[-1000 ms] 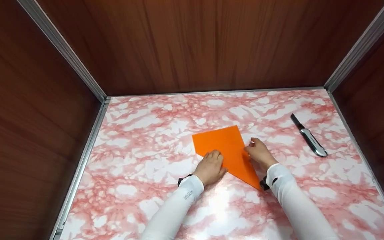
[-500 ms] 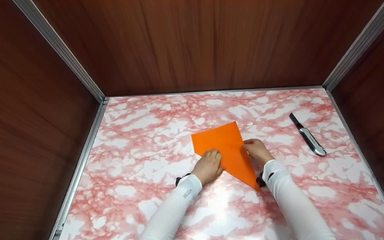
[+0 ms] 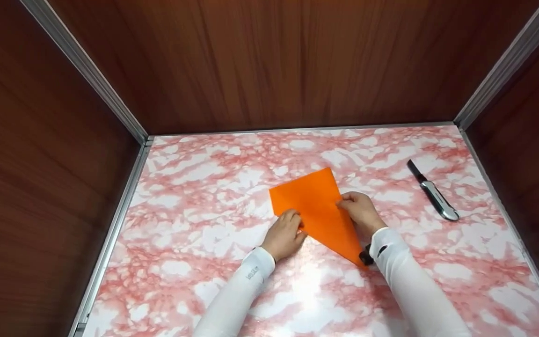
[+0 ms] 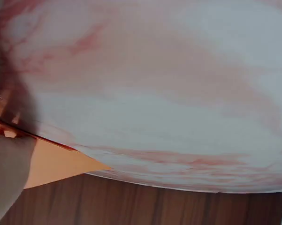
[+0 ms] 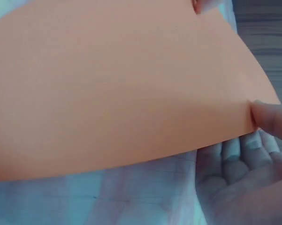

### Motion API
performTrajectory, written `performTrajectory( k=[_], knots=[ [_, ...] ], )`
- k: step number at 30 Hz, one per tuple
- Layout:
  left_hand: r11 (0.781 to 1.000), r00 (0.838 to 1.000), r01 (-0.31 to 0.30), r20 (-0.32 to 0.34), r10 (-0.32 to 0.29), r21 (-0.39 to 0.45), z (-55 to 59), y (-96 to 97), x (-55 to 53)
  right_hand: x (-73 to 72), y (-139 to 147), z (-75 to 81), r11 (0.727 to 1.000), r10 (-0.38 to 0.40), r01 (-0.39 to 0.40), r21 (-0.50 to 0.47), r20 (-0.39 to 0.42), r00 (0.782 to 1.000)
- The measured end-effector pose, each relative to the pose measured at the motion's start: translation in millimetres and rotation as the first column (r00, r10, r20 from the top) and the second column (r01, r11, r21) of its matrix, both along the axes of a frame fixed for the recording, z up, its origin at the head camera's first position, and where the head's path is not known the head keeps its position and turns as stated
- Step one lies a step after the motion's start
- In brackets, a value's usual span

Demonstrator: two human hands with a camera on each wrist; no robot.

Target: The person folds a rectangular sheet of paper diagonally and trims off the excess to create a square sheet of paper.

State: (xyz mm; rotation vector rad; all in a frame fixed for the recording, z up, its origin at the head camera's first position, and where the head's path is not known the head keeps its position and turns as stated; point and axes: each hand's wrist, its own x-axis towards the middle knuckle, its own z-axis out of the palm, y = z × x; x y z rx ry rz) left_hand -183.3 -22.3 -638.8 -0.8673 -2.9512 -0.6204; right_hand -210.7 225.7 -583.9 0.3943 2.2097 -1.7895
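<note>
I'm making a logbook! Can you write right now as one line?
Left hand: holds orange paper by one edge | Right hand: pinches its right edge | Utility knife: lying right of paper

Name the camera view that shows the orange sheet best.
Head view: it shows nearly the whole orange sheet, with the left hand and right hand at its edges. Left wrist shows only a pointed part; right wrist, a broad close-up cut off by the frame.

White glare on tabletop (image 3: 308, 286), head view bright; L wrist pic dim, R wrist bluish, soft
</note>
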Motion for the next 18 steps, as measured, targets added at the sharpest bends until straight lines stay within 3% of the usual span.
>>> performTrajectory(
  k=[2,4,5,6,7,9,10,11,12,13,14,15,18],
  knots=[
    [0.994,0.996,-0.088,0.039,0.085,0.064,2.5,-8.6,-2.5,1.8,1,5.9,1.000,0.005,-0.005,0.001,-0.046,0.999],
    [0.962,0.974,-0.198,0.146,0.171,0.189,8.4,-16.7,-5.2,4.3,3,14.7,1.000,0.006,-0.006,-0.003,-0.093,0.996],
    [0.924,0.951,-0.261,0.238,0.196,0.279,12.4,-20.2,-6.4,5.7,4,20.0,1.000,0.009,-0.010,-0.006,-0.113,0.994],
    [0.864,0.920,-0.323,0.344,0.190,0.387,17.0,-23.4,-7.8,7.2,6,25.5,1.000,0.012,-0.013,-0.008,-0.135,0.991],
    [0.773,0.878,-0.386,0.457,0.142,0.503,22.4,-25.8,-9.2,8.4,7,29.8,1.000,0.011,-0.013,-0.012,-0.156,0.988],
    [0.524,0.776,-0.518,0.630,-0.045,0.676,34.9,-29.2,-11.9,10.8,10,38.8,0.999,0.011,-0.020,-0.047,-0.185,0.983],
    [0.399,0.725,-0.575,0.671,-0.156,0.714,41.2,-30.2,-13.5,11.8,11,42.5,0.997,0.010,-0.025,-0.071,-0.195,0.981],
    [0.295,0.681,-0.622,0.687,-0.254,0.725,47.1,-30.9,-15.1,12.8,12,46.2,0.994,0.008,-0.029,-0.103,-0.203,0.979],
    [0.218,0.650,-0.650,0.681,-0.336,0.728,52.1,-31.6,-16.9,13.4,13,48.9,0.990,-0.001,-0.029,-0.141,-0.205,0.979],
    [0.169,0.626,-0.670,0.673,-0.394,0.723,56.9,-32.2,-18.3,14.0,13,51.4,0.983,-0.006,-0.031,-0.179,-0.205,0.979],
    [0.145,0.613,-0.680,0.665,-0.426,0.719,61.1,-32.6,-19.4,14.7,13,53.7,0.976,-0.009,-0.036,-0.215,-0.205,0.979],
    [0.135,0.606,-0.685,0.663,-0.439,0.716,65.3,-33.2,-20.4,15.0,14,55.5,0.968,-0.010,-0.042,-0.248,-0.205,0.979],
    [0.141,0.609,-0.685,0.668,-0.428,0.715,75.8,-34.4,-22.3,16.5,15,60.4,0.952,-0.007,-0.059,-0.301,-0.213,0.977]
  ],
)
